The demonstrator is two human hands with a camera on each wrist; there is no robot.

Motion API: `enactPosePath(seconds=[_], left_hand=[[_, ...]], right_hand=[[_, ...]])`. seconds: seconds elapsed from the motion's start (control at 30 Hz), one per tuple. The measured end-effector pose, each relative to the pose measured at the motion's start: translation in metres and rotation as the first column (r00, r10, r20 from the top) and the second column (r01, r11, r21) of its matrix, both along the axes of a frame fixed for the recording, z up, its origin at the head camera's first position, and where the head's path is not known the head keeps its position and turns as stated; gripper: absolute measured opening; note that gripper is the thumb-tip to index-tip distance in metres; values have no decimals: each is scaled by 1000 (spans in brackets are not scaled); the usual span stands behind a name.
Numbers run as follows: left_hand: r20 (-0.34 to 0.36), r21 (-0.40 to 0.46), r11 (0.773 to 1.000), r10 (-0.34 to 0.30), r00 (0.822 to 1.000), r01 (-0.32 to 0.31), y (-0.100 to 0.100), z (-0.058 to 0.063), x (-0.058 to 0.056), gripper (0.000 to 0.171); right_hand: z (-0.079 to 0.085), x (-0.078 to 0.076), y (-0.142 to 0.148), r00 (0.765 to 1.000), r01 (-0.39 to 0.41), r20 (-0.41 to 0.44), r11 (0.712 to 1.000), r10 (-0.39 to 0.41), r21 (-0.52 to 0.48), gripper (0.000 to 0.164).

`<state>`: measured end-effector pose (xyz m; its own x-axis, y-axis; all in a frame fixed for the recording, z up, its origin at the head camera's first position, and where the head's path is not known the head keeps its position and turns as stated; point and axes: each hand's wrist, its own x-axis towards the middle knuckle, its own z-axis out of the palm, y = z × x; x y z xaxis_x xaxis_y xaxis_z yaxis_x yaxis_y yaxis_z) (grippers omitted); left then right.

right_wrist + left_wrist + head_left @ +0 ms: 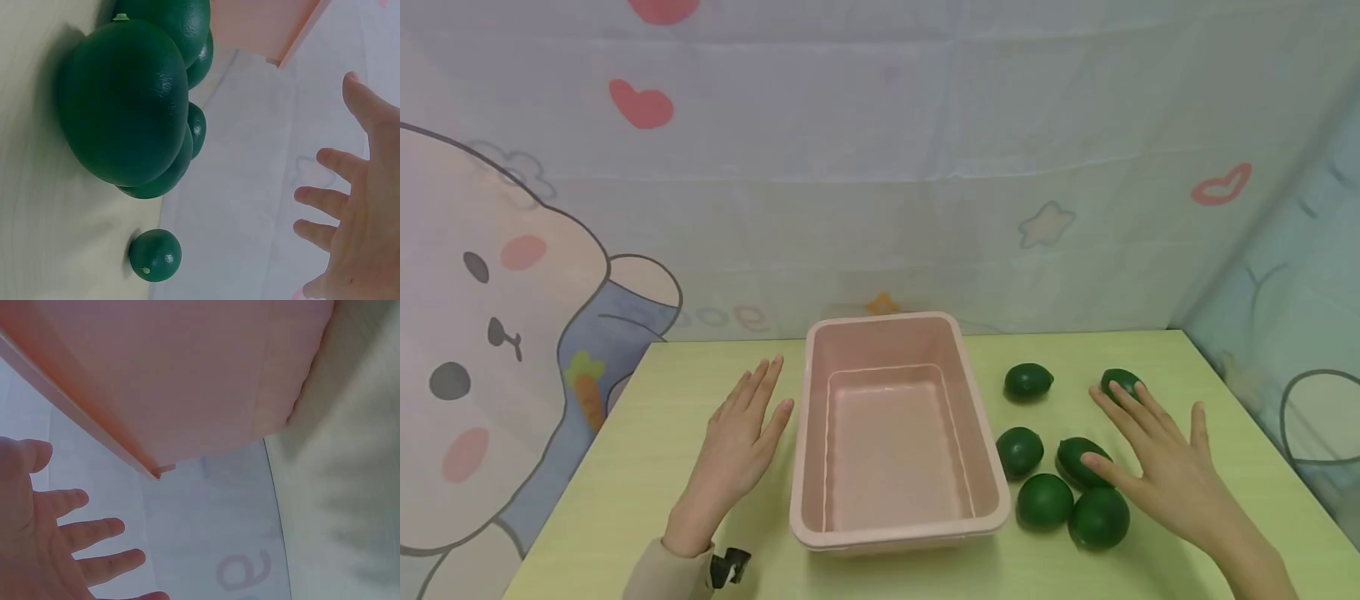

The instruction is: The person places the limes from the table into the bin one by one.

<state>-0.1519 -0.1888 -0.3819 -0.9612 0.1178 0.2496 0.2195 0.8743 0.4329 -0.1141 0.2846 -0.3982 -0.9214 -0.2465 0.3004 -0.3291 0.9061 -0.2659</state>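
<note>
Six dark green fruits (1045, 502) to the right of one pink bin (895, 450); both hands hold nothing.
Head view: fruits lie on the table (640, 467), four bunched near the bin, two farther back, set apart. Left hand (741, 442) is beside the bin's left wall, fingers straight. Right hand (1165, 467) hangs over the fruits, fingers and thumb spread wide, overlapping the far-right fruit (1120, 376) from this angle. Judgement: a good grip comes from above with fingers curled round the fruit's middle; an outlying fruit should be easier, since pushing into the bunch may set neighbours rolling. Left wrist view: fingers extended and parted, clear of the bin. Right wrist view: palm unclenched, fingers apart, no contact with any fruit visible.
</note>
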Motion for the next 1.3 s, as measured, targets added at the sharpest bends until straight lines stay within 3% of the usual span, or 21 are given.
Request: enactPosePath(seconds=[0.27,0.63,0.9,1.3], left_hand=[[-10,152,988,-25,1000,27,1,0,2,54],[-12,262,965,-27,1000,29,2,-2,4,52],[-15,368,928,-45,999,48,4,-6,6,49],[63,518,855,-60,996,19,2,-8,7,47]], right_hand=[[-3,2,-2,999,-28,-37,1000,27,-12,80],[-10,3,-2,989,-116,-97,992,111,-44,82],[-18,6,-1,979,-174,-118,981,164,-81,86],[-34,12,10,954,-264,-155,964,256,-30,92]])
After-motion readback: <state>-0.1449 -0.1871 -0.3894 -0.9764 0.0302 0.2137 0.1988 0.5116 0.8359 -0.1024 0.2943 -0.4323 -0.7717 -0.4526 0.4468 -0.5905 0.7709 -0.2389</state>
